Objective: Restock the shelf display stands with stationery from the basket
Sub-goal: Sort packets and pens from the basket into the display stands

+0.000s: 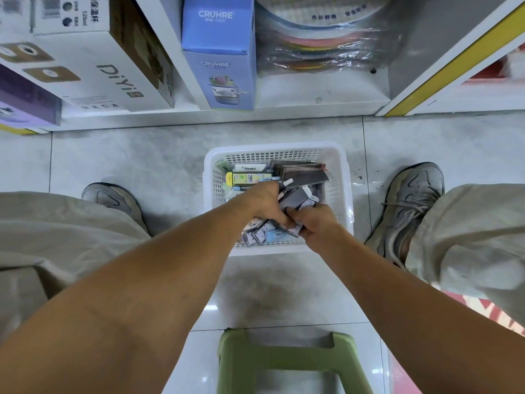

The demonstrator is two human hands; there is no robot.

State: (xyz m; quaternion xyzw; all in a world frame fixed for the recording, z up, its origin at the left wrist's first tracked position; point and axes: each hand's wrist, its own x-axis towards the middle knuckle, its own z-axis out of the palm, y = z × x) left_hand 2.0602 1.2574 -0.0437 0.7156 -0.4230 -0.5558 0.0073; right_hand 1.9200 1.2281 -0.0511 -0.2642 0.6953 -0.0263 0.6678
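White perforated plastic basket (345,177) on glossy tiled floor (142,160)

We saw bare forearms with no sleeves reaching the wrists, and nothing worn on the left hand (265,204) or the right hand (314,223). We noted loose beige trousers (468,231) and worn grey lace-up sneakers (412,206), the laces grey like the uppers, soles scuffed.

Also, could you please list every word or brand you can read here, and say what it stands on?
"CRUHRE": top of the blue box, and again on its front.
"DiYi": white box.
Chinese print on the wrapped coloured stack: too blurred.
Packets in the basket: too small.
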